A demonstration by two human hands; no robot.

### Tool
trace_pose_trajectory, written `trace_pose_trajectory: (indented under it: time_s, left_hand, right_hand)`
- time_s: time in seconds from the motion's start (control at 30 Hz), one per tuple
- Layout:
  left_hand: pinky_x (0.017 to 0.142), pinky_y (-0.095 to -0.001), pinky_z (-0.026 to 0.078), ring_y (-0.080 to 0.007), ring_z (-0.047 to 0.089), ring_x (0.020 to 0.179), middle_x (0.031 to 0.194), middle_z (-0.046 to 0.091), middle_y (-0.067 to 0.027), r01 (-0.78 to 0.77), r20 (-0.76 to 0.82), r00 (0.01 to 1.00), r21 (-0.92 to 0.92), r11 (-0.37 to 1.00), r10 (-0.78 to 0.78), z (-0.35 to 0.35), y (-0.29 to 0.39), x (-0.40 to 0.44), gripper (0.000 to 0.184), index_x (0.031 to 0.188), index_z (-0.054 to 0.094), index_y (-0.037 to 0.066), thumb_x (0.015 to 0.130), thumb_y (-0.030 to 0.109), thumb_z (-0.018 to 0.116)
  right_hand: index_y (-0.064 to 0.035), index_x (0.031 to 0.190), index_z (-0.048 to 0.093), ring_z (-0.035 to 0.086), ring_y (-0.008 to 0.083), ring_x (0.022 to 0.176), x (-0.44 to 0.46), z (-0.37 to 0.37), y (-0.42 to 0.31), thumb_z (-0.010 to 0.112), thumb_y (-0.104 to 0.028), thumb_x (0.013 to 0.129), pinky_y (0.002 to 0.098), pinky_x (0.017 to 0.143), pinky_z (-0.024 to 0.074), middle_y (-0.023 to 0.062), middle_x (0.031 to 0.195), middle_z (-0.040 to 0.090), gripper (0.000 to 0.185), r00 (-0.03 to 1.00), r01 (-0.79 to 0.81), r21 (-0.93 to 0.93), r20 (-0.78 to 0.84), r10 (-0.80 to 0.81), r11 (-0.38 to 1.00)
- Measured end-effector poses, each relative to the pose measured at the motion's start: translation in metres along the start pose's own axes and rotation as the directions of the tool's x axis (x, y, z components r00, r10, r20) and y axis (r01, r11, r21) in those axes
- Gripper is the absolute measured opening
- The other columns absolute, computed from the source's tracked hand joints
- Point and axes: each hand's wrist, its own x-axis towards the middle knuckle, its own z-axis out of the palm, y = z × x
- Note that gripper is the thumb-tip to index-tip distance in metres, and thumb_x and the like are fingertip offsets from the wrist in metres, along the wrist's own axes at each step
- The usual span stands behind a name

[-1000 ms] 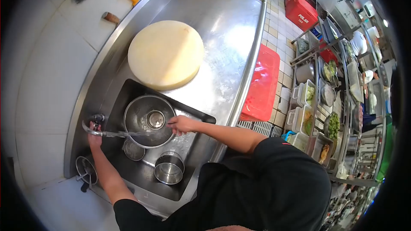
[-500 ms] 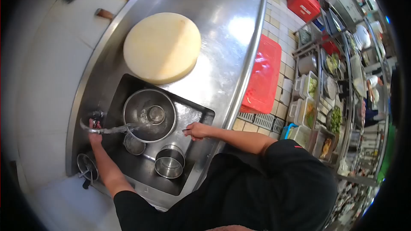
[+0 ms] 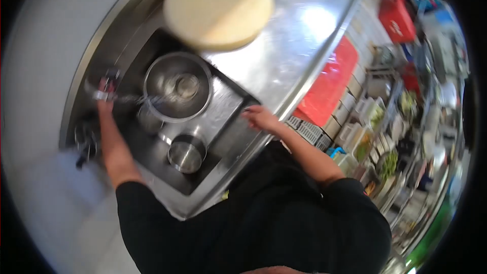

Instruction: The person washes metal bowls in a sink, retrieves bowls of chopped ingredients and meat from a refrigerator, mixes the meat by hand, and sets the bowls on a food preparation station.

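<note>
My left hand [image 3: 105,91] is closed around the tap [image 3: 96,95] at the back left of the sink, its fingers blurred. A stream of water runs from the spout into a large metal bowl [image 3: 152,99] in the sink. Inside that bowl sits a smaller round metal container [image 3: 186,86]. My right hand [image 3: 257,117] is closed in a pinch above the sink's right edge; whatever is between the fingers is too small and blurred to name. Round metal pots [image 3: 186,158] stand in the sink nearest me, and another round vessel [image 3: 149,119] is partly hidden by the bowl.
A thick round cutting board [image 3: 218,7] lies on the steel counter [image 3: 289,50] beyond the sink [image 3: 152,165]. Right of the counter are a red lid [image 3: 329,86] and a white crate [image 3: 308,131]. Shelves with food containers [image 3: 362,139] line the far right.
My view has turned, so the sink and counter sit higher and tilted. My left hand stays at the running tap. My right hand now sits over the sink's right edge, farther from the bowl.
</note>
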Motion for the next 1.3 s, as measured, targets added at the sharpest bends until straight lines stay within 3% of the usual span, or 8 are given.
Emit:
trace_pose_trajectory:
  time_s: [0.13,0.57,0.7,0.77,0.97,1.07,1.2,1.3]
  left_hand:
    - [0.054,-0.0252,0.049,-0.0117,0.054,0.053,0.074,0.061,-0.0058,0.158,-0.258,0.959,0.141,0.977,-0.117,0.052,0.022,-0.006,0.023,0.085,0.061,0.009,0.087,0.03,0.069]
    - [0.045,-0.0254,0.048,-0.0164,0.057,0.058,0.071,0.054,-0.0057,0.238,-0.336,0.927,0.179,0.955,-0.168,0.073,0.03,-0.006,0.028,0.084,0.056,0.008,0.087,0.032,0.068]
    - [0.07,-0.0372,0.052,-0.0278,0.063,0.088,0.095,0.058,-0.004,0.127,-0.179,0.977,0.045,0.991,-0.117,0.022,0.019,0.012,0.028,0.104,0.063,0.008,0.085,0.026,0.073]
    - [0.055,-0.0258,0.053,-0.0145,0.059,0.058,0.088,0.063,-0.0158,0.128,-0.273,0.957,0.114,0.985,-0.093,0.071,0.028,-0.016,0.026,0.086,0.058,0.008,0.083,0.028,0.075]
    - [0.063,-0.0292,0.054,-0.017,0.061,0.065,0.089,0.062,-0.0134,0.182,-0.114,0.979,0.094,0.979,-0.171,0.027,0.029,0.007,0.028,0.091,0.059,0.005,0.084,0.027,0.074]
    - [0.054,-0.0314,0.049,-0.0212,0.057,0.06,0.068,0.056,-0.0042,0.023,-0.138,0.99,0.01,1.0,-0.021,0.047,0.016,-0.005,0.02,0.08,0.057,0.01,0.088,0.024,0.068]
    - [0.054,-0.0333,0.049,-0.0213,0.057,0.059,0.069,0.057,-0.0035,0.0,-0.184,0.983,0.095,0.996,0.018,0.058,0.015,-0.007,0.018,0.08,0.058,0.01,0.088,0.023,0.068]
    - [0.067,-0.0342,0.053,-0.0201,0.061,0.071,0.086,0.061,-0.0065,0.045,-0.153,0.988,0.09,0.995,-0.031,0.034,0.012,0.001,0.024,0.095,0.06,0.007,0.086,0.027,0.071]
  right_hand:
    - [-0.0078,0.092,0.061,0.043,0.006,0.044,-0.002,-0.007,0.006,0.059,-0.021,0.094,0.0226,0.04,0.0318,-0.0016,0.057,0.051,0.014,1.0,-0.014,0.105,0.009,0.014,0.994]
    - [0.0028,0.093,0.067,0.066,0.0312,0.081,0.062,0.048,-0.02,0.075,-0.041,0.073,0.0421,0.075,0.05,0.0219,0.08,0.066,0.049,0.985,0.173,-0.636,0.093,-0.148,0.752]
    - [-0.0032,0.098,0.066,0.064,0.0397,0.091,0.167,0.095,-0.027,0.07,-0.028,0.075,0.0456,0.08,0.0503,0.0226,0.094,0.066,0.034,0.883,0.431,-0.64,0.153,-0.443,0.637]
    - [-0.0037,0.11,0.064,0.063,0.0418,0.093,0.216,0.116,-0.024,0.065,-0.02,0.076,0.0461,0.084,0.0505,0.0248,0.095,0.065,0.038,0.801,0.512,-0.677,0.153,-0.579,0.529]
    - [-0.0086,0.116,0.06,0.062,0.0341,0.105,0.258,0.148,-0.022,0.061,-0.015,0.079,0.0441,0.089,0.0503,0.0191,0.109,0.065,0.038,0.947,0.154,-0.896,0.014,-0.321,0.415]
    - [-0.0132,0.119,0.06,0.064,0.0329,0.1,0.216,0.164,-0.022,0.06,-0.013,0.078,0.0444,0.086,0.0514,0.0175,0.11,0.064,0.041,0.816,0.459,-0.831,0.255,-0.519,0.313]
    - [-0.0179,0.118,0.062,0.066,0.0348,0.088,0.127,0.202,-0.006,0.058,-0.013,0.082,0.0417,0.078,0.0538,0.0163,0.114,0.059,0.037,0.509,0.843,-0.515,0.857,-0.075,-0.157]
    - [-0.0198,0.116,0.063,0.066,0.0344,0.089,0.122,0.227,0.044,0.063,-0.017,0.079,0.0427,0.073,0.0545,0.0149,0.112,0.06,0.037,0.605,0.782,-0.577,0.794,0.065,-0.235]
